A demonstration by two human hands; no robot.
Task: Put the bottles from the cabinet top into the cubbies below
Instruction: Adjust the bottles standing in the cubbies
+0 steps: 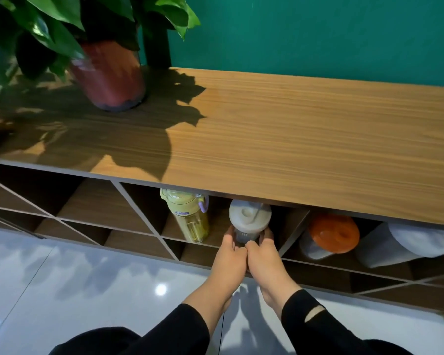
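Note:
A clear bottle with a white lid (249, 217) stands in the top-row cubby under the wooden cabinet top (292, 139). My left hand (230, 254) and my right hand (263, 254) wrap its lower body from both sides, thumbs touching in front. A yellow-green bottle with a purple loop (187, 216) stands in the same cubby, just to the left. One cubby to the right, an orange-lidded bottle (331, 235) leans, and a white-lidded bottle (405, 243) leans beside it. No bottles stand on the cabinet top.
A potted plant in a red pot (110, 75) stands at the back left of the cabinet top against the green wall. The cabinet front has slanted dividers (144, 216) forming several cubbies to the left and below. A glossy grey tiled floor (87, 290) lies underneath.

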